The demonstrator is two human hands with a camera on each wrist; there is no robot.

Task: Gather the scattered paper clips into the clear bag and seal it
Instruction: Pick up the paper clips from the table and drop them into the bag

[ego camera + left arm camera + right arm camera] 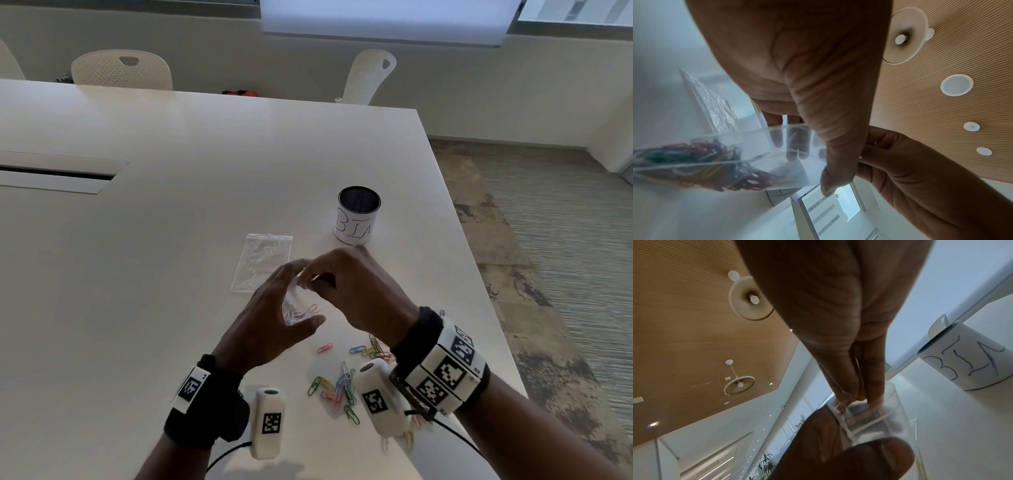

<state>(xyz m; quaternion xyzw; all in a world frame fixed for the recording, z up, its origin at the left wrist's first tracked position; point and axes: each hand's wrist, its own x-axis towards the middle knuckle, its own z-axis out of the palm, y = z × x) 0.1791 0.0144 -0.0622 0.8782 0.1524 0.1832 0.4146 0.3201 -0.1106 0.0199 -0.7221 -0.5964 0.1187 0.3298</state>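
On the white table (171, 240) a spare empty bag (262, 262) lies flat at the left. Just right of it, the left hand (274, 318) cups the clear bag (760, 155), fingers and thumb curled round its upper part, with a tangle of coloured clips already inside. The right hand (356, 291) pinches the bag's mouth between thumb and fingertips (873, 391). Loose paper clips (337, 387) lie scattered on the table beneath the right wrist, and the labelled bin (358, 216) stands beyond. The risk is that sealing now would strand those clips, or a tilted open mouth could spill the gathered ones.
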